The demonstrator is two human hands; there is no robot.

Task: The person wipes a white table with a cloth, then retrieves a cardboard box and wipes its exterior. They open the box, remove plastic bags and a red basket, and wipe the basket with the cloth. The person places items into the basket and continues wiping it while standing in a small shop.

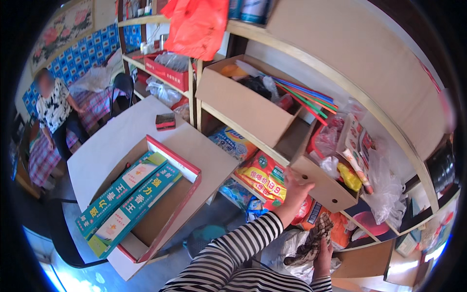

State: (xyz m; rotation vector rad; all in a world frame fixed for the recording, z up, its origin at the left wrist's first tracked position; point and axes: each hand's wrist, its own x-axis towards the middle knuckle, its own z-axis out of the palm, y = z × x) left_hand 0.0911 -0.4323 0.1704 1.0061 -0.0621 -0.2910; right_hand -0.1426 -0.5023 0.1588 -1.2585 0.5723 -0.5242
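Observation:
My left hand (294,191) is at the near left corner of an open cardboard box (324,184) on the shelf. Its thumb lies against the front face, while the other fingers reach around the side and are partly hidden. Plastic bags, a yellow bag (349,177) and a printed carton (352,140) fill this box. Lower down, my right hand (323,255) grips a crumpled brown checked cloth (313,239). Beneath the left hand, red and yellow detergent bags (262,175) stand on the lower shelf.
Left of the box stands a larger cardboard box (244,106) with colored sticks (306,95). A white table (135,120) carries an open carton (193,179) holding two long green boxes (135,208). A red bag (199,29) hangs above. A person (58,106) sits at far left.

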